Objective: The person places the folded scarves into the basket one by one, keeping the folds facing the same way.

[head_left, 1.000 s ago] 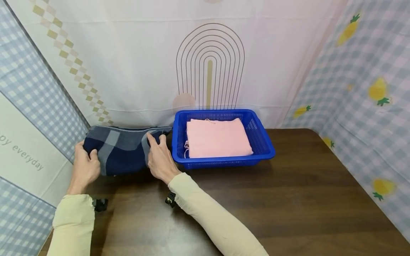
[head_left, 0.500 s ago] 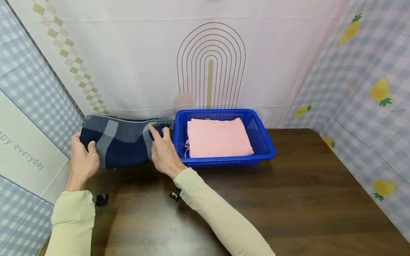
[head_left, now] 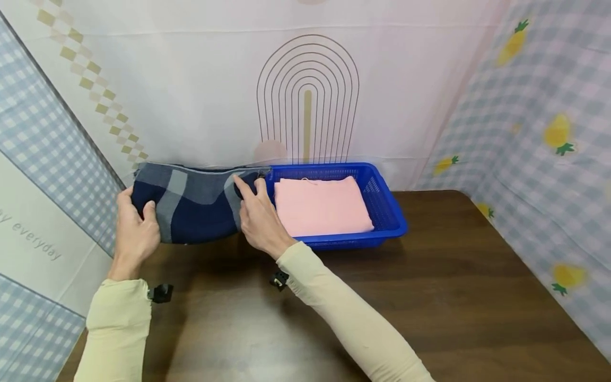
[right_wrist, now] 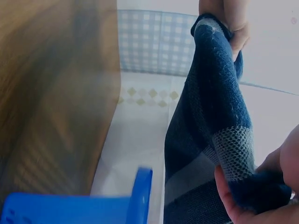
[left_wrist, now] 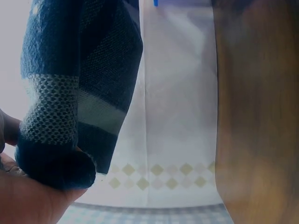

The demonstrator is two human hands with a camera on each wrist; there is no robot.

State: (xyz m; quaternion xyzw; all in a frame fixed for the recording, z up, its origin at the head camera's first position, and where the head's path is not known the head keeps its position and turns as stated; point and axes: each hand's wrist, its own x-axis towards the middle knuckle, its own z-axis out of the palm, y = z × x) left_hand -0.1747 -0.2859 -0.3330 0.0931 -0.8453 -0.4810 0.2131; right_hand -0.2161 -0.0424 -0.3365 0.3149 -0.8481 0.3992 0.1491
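A folded knit cloth (head_left: 200,204) in navy, grey and light grey blocks hangs between both hands, raised above the table at the back left. My left hand (head_left: 136,233) grips its left end, thumb on top. At the right end my right hand (head_left: 262,220) pinches the cloth, its thumb and forefinger over the upper face. The cloth's right corner overlaps the left rim of a blue plastic basket (head_left: 403,223) in the head view. In the right wrist view the knit fabric (right_wrist: 219,88) stretches between the two hands, with the basket's edge (right_wrist: 70,210) close below.
Inside the basket lies a folded pink cloth (head_left: 324,207). The basket stands on a brown wooden table (head_left: 444,276) against a white patterned curtain (head_left: 205,85). Blue gingham curtains (head_left: 534,175) close off the sides.
Both hands have lifted the navy plaid cloth off the table's back left and carried it to the right, so its right end now covers the basket's left rim. The basket has stayed put.
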